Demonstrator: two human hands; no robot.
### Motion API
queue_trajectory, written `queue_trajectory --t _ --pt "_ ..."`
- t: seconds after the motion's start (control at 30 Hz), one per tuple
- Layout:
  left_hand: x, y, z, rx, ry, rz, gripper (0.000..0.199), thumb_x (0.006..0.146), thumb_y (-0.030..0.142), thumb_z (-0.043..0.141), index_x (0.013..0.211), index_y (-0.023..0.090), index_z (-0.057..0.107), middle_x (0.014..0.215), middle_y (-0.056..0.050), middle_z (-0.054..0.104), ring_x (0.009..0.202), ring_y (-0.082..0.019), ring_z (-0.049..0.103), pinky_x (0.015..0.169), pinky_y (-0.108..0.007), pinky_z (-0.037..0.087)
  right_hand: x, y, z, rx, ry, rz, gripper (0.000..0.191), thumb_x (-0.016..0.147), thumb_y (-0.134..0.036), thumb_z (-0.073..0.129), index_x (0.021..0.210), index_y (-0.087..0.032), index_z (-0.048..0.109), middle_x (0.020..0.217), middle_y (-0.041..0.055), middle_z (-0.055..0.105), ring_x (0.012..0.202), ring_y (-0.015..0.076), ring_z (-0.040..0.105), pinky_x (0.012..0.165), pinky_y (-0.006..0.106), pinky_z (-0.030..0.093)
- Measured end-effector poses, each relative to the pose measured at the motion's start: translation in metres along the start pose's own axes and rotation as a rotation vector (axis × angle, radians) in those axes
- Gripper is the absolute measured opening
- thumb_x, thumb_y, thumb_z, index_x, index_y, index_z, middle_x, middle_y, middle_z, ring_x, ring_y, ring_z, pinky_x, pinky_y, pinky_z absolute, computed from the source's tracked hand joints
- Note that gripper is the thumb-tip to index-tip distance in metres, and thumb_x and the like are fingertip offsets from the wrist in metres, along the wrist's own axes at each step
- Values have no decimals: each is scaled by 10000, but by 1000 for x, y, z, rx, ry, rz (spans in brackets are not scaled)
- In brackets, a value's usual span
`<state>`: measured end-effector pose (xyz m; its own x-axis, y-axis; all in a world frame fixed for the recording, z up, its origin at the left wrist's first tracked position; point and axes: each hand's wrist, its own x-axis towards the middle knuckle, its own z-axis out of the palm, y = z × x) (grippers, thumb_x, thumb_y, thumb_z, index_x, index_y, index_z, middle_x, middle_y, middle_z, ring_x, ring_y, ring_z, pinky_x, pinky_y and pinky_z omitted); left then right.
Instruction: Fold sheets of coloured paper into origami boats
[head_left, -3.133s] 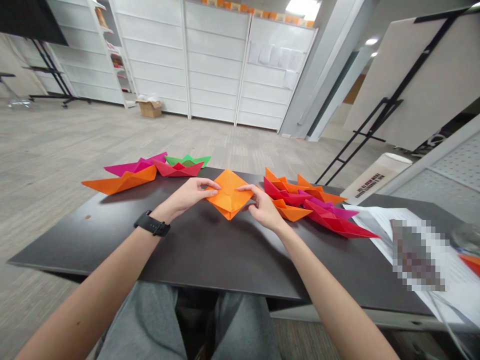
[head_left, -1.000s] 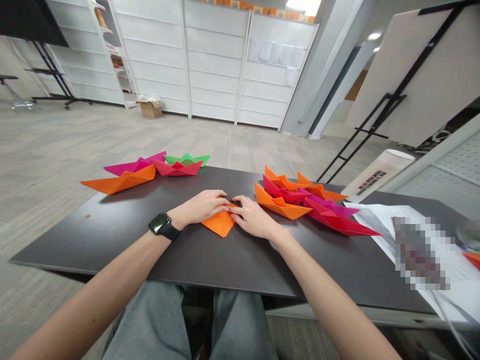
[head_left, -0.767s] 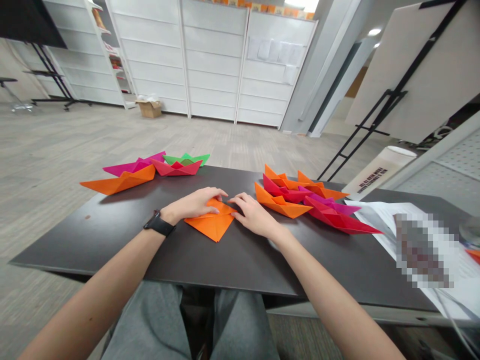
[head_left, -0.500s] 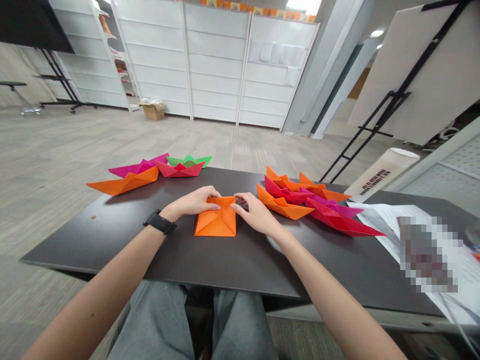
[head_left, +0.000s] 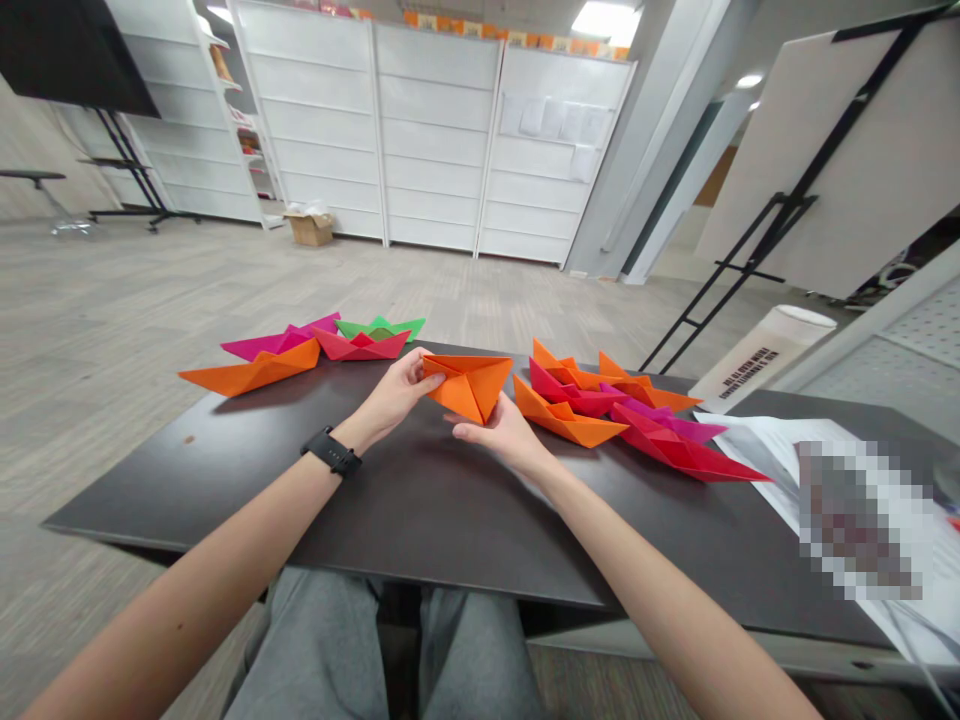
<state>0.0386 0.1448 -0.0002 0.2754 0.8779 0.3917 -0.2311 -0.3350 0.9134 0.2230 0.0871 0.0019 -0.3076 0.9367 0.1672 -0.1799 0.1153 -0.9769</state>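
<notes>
An orange folded paper (head_left: 469, 385), triangular with its point toward me, is held up above the dark table (head_left: 420, 500). My left hand (head_left: 405, 390) pinches its left corner, thumb in front and fingers behind. My right hand (head_left: 510, 435) cradles it from below right; its thumb lies under the point and its other fingers are mostly hidden behind the paper. Close to my right hand, an orange paper boat (head_left: 574, 425) stands in a group with a red paper boat (head_left: 679, 445) and several others.
At the table's far left stand an orange paper boat (head_left: 255, 370), a magenta one (head_left: 281, 340), a red one (head_left: 364, 346) and a green one (head_left: 381, 328). On the right are paper sheets (head_left: 780, 450) and a white cylinder (head_left: 765, 355).
The orange paper has been lifted off the table and turned, from a flat squarish shape to a triangle pointing toward me. My right hand has moved below it; my left has shifted up and right.
</notes>
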Motion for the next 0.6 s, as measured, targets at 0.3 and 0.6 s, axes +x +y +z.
queue_trajectory --t 0.3,0.6 --pt "-7 46 -22 643 -354 127 409 753 214 750 1140 206 620 1175 -63 654 1115 -232 609 1005 -388 463 -4 0 -22 -943 202 -339 346 877 -76 514 1098 -236 726 1080 55 748 1043 244 687 983 433 528" --pt "-9 42 -52 1098 -743 39 297 768 145 648 1017 239 780 1113 -56 690 1007 -219 649 923 -295 457 -12 -12 -25 -1331 -478 -360 543 837 -71 547 1359 -216 590 1316 127 577 1170 265 565 1013 448 476"
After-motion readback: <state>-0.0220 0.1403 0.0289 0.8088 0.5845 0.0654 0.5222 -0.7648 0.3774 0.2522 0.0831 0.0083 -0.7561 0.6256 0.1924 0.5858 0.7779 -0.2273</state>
